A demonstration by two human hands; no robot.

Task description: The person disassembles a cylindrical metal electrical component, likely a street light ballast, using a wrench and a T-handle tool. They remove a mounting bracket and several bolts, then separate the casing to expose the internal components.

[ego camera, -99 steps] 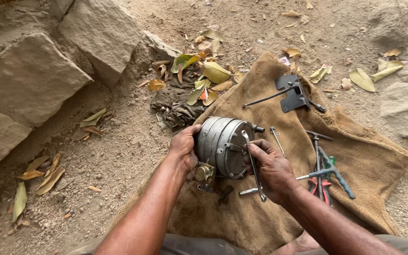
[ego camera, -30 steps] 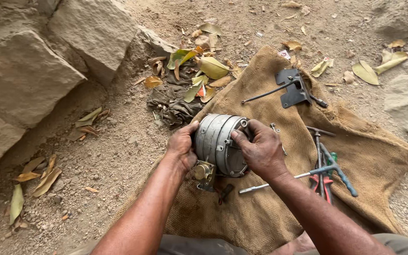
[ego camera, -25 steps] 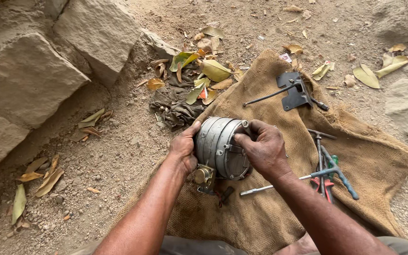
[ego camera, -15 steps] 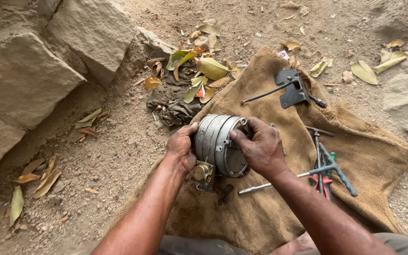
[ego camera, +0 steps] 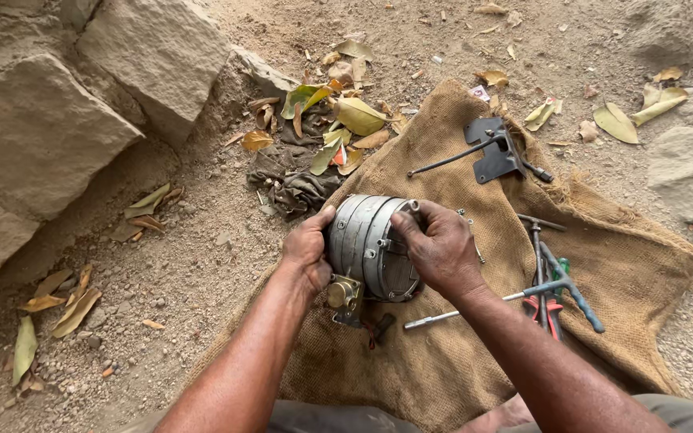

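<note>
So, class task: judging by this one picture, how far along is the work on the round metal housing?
Done: tools and a black bracket lie spread on the burlap sack. In hand: the left hand steadies the grey ribbed housing while the right hand grips its face. Left: the housing looks closed, its brass fitting attached; a loose rod lies beside it.

Ribbed cylindrical metal housing (ego camera: 370,247): dull silver-grey. Coarse woven burlap sack (ego camera: 475,353): tan-brown. Flat metal bracket (ego camera: 492,150): black. Scattered dry leaves (ego camera: 346,120): yellow-green.

Head-worn view, steeply downward, close.
</note>
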